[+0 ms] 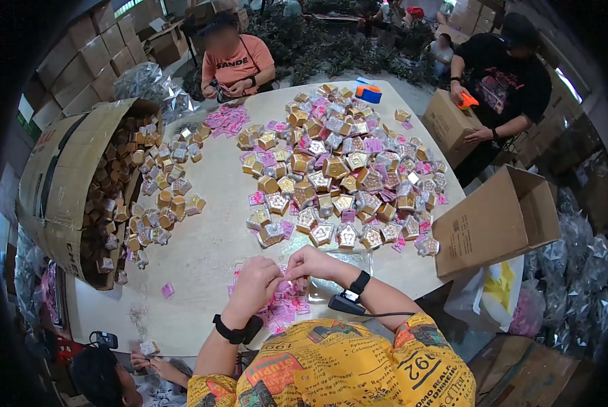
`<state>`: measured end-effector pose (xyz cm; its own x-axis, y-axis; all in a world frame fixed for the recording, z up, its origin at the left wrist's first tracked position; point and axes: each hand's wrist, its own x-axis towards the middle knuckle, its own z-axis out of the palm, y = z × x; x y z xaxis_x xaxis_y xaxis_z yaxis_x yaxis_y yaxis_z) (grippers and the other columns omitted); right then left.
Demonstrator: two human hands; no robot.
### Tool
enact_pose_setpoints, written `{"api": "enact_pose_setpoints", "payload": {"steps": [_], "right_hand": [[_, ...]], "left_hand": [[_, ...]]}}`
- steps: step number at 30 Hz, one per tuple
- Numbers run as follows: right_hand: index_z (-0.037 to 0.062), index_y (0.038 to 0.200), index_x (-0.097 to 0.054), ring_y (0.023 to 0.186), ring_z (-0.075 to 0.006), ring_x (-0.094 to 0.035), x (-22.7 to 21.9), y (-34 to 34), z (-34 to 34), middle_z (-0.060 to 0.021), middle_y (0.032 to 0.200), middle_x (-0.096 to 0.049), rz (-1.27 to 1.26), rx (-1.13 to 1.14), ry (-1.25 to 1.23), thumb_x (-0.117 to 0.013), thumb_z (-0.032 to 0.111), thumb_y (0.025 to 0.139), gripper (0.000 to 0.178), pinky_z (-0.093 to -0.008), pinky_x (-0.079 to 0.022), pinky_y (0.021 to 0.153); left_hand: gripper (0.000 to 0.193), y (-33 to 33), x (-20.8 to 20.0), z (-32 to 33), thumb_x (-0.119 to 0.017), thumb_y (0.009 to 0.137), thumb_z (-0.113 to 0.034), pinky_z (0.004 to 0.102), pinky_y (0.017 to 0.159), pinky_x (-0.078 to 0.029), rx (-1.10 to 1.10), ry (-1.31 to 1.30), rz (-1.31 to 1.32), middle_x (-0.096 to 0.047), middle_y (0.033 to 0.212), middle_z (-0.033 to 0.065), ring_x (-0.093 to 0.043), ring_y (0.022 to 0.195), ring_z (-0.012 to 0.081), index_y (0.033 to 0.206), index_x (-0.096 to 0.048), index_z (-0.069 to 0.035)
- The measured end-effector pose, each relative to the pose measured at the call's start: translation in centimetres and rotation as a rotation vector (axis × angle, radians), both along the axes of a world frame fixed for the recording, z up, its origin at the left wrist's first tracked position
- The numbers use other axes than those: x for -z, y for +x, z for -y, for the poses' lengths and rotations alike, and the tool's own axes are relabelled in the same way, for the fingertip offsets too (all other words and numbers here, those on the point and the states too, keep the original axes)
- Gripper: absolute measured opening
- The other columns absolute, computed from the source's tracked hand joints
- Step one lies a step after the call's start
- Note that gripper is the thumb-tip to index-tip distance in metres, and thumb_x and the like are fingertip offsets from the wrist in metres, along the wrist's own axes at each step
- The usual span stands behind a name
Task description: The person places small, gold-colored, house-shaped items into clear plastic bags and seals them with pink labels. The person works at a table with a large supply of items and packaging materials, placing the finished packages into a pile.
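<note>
Meeting at the fingertips, the left hand (252, 283) and right hand (308, 262) pinch narrowly over loose pink paper cards (281, 317) on the pale table (206, 254); anything held is indistinct. Work looks partway: shiny gold pentagonal boxes (347, 235) lie heaped among cards ahead; others crowd a brown cardboard carton (56, 190).

Heap of small boxes (345, 166) spread across right half of table (202, 254). Large carton (60, 183) laid sideways along left edge, loose boxes (172, 183) contained in it and strewn before its mouth. Near packet pile (280, 316) placed at near edge, left hand (253, 283) and right hand (309, 264) held above; single packet (167, 290) left of it. Far packet pile (227, 120) set behind, left of heap. Open carton (490, 220) positioned at right edge; another carton (446, 125) held behind it by co-worker (497, 88).
</note>
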<state>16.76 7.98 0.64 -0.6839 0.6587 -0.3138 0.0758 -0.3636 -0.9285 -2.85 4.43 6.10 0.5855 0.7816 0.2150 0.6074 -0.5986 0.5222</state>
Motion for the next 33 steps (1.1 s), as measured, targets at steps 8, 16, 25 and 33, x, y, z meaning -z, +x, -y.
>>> {"api": "enact_pose_setpoints", "payload": {"steps": [8, 16, 25, 33], "right_hand": [[0.0039, 0.078, -0.056, 0.068, -0.0296, -0.057, 0.0, -2.1, 0.0, -0.0131, 0.07, -0.052, 0.357, -0.006, 1.273, -0.053, 0.009, 0.073, 0.007, -0.0379, -0.047, 0.057], [0.0043, 0.076, -0.052, 0.059, -0.0283, -0.053, 1.7, -3.9, -3.1, -0.0113, 0.066, -0.049, 0.448, -0.137, 1.42, -0.058, 0.004, 0.071, 0.009, -0.039, -0.044, 0.052], [0.0014, 0.078, -0.058, 0.062, -0.0315, -0.057, 4.1, -4.9, -7.2, -0.0153, 0.07, -0.056, 0.41, 0.005, 1.122, -0.06, 0.003, 0.074, 0.005, -0.0386, -0.046, 0.057], [0.0033, 0.082, -0.059, 0.064, -0.0305, -0.058, 5.6, -3.8, -6.2, -0.0139, 0.072, -0.058, 0.499, -0.039, 0.987, -0.06, 0.006, 0.075, 0.007, -0.0375, -0.047, 0.058]], "left_hand": [[0.006, -2.0, 6.8, -2.0, -0.064, 0.072, -0.005, 0.0269, 0.055, -0.045, -0.411, -0.902, 0.626, -0.063, 0.066, 0.0064, -0.058, 0.06, 0.0123, 0.071, -0.063, 0.001], [0.014, -3.1, 10.2, -5.9, -0.062, 0.075, -0.011, 0.0255, 0.051, -0.042, -0.392, -1.033, 0.637, -0.061, 0.063, 0.0047, -0.054, 0.056, 0.0105, 0.069, -0.064, 0.001], [0.026, -14.3, 14.6, -19.1, -0.054, 0.076, -0.01, 0.0443, 0.084, -0.043, -0.733, -0.113, -0.304, -0.052, 0.106, 0.0218, -0.05, 0.103, 0.0376, 0.099, -0.056, 0.0], [0.037, -19.4, 20.4, -26.2, -0.054, 0.083, -0.018, 0.0452, 0.087, -0.037, -0.945, 0.106, -0.586, -0.052, 0.108, 0.0171, -0.047, 0.107, 0.0318, 0.118, -0.05, -0.005]]}}
